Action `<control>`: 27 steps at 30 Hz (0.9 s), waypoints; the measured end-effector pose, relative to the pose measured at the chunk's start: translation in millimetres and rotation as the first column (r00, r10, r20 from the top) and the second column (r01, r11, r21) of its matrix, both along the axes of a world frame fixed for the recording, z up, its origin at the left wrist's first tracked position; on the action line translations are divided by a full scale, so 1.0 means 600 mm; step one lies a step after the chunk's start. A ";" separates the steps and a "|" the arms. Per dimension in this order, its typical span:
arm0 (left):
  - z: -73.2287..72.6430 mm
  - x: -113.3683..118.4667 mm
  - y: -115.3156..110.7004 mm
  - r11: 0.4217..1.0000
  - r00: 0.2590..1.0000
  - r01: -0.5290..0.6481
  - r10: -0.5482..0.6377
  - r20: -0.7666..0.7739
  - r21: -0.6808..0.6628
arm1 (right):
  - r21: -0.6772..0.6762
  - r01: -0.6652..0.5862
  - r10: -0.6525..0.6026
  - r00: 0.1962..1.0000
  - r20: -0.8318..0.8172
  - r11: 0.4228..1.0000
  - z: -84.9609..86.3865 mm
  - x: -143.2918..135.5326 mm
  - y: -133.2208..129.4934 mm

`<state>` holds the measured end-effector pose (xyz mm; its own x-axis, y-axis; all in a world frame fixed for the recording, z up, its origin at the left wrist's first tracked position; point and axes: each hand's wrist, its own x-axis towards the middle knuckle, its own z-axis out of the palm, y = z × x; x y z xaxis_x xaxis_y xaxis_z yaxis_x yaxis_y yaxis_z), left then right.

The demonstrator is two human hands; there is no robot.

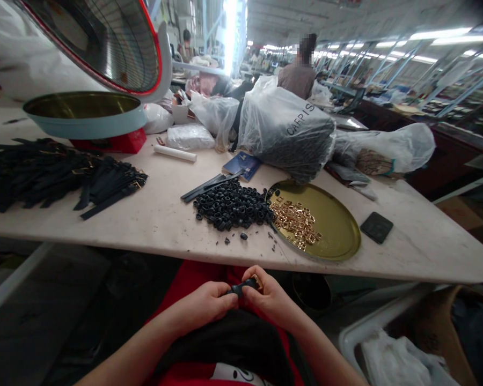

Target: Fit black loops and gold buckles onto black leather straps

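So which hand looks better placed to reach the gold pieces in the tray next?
Probably the right hand: it is nearer the tray, and the gold pieces lie toward that side. The left hand is farther off. Both hold the black strap, though.

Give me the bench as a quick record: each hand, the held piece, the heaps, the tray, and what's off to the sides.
Left hand: pinching one end of the strap
Right hand: gripping the strap by its buckle
Held piece: black strap, gold-coloured buckle, in front of the table edge
Black loops: heaped on the table, against the tray's left side
Tray: round, holding gold pieces
Far left: pile of black straps
Right of tray: dark square
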<state>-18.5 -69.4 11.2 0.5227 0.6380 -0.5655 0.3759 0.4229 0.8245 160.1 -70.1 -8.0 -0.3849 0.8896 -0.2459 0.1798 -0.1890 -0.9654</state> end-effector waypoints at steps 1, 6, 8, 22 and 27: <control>0.001 0.001 -0.002 1.000 1.000 0.012 -0.012 0.008 0.015 | 0.019 0.010 -0.010 1.000 0.002 1.000 0.000 0.000 -0.002; 0.000 0.017 -0.005 0.976 0.994 0.040 -0.017 -0.110 0.215 | 0.138 0.261 -0.271 0.961 0.055 0.955 -0.023 -0.022 -0.014; -0.001 0.017 -0.003 0.984 0.993 0.033 -0.012 -0.119 0.173 | 0.148 0.281 -0.293 0.954 0.059 0.948 -0.033 -0.028 -0.017; -0.011 -0.002 -0.002 0.985 0.973 0.140 -0.116 -0.201 0.106 | 0.157 -0.159 0.111 0.954 0.279 0.975 -0.002 0.001 -0.014; -0.007 -0.001 -0.005 0.958 0.942 0.211 -0.146 -0.301 0.194 | 0.226 -0.233 0.128 0.907 0.400 0.946 0.004 0.001 -0.016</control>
<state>-19.3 -72.4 7.0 0.4802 0.6738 -0.5616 0.6575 0.1473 0.7389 160.7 -79.8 -5.6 -0.4705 0.8655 -0.1718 0.5447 0.1317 -0.8282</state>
